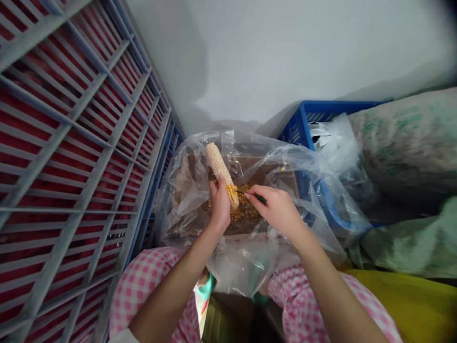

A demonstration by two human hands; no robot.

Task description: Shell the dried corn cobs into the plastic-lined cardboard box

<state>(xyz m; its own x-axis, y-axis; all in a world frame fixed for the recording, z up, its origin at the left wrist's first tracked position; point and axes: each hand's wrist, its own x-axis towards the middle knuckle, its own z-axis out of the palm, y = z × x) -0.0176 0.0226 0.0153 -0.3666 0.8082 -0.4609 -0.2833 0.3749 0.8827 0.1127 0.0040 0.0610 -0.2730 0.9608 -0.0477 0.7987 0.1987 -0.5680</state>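
My left hand (pixel 219 205) is wrapped round the lower end of a corn cob (pixel 218 164), which tilts up and to the left; its upper part is pale and bare, and yellow kernels remain near my fingers. My right hand (pixel 276 207) pinches a thin tool with a green handle (pixel 260 198), its tip against the kernels on the cob. Both hands work over a cardboard box lined with a clear plastic bag (pixel 185 190), where loose yellow kernels (pixel 246 212) lie on the bottom.
A grey slatted rack (pixel 71 157) with red contents stands close on the left. A blue plastic crate (pixel 307 124) with bags sits at the right, beside large filled sacks (pixel 407 147). A yellow surface (pixel 417 305) lies at the lower right. My knees in pink checked fabric (pixel 143 286) flank the box.
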